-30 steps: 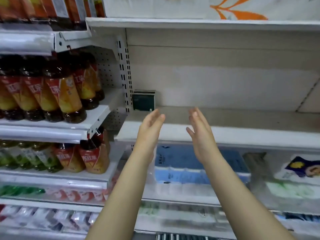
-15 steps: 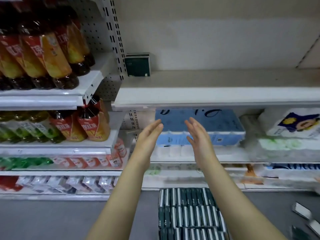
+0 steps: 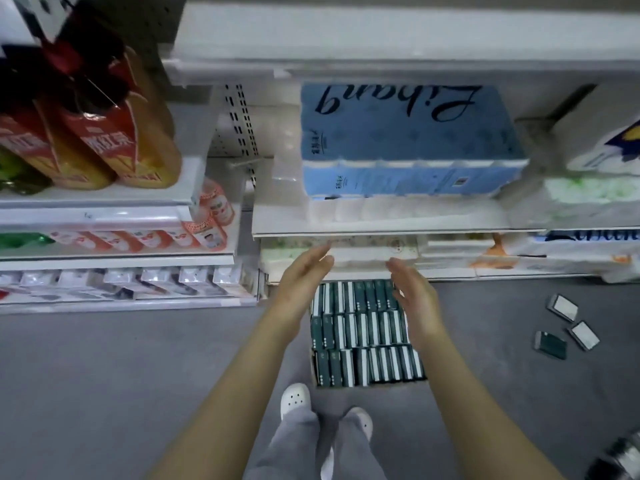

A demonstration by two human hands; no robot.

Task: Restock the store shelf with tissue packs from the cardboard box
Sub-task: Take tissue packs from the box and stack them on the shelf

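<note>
Flanking the cardboard box (image 3: 372, 385) of tissue packs (image 3: 360, 334) at frame centre, left hand (image 3: 304, 282) and right hand (image 3: 414, 299) hang open, empty; the right overlaps its edge.

Grey floor (image 3: 104, 375), white drink shelves (image 3: 104, 216)

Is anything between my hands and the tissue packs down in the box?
Nothing visible. The left hand and right hand, both open and empty, hover over the dark green tissue packs, which lie uncovered.

Dim, flat indoor light; soft motion blur; wide-angle bending at edges.
</note>
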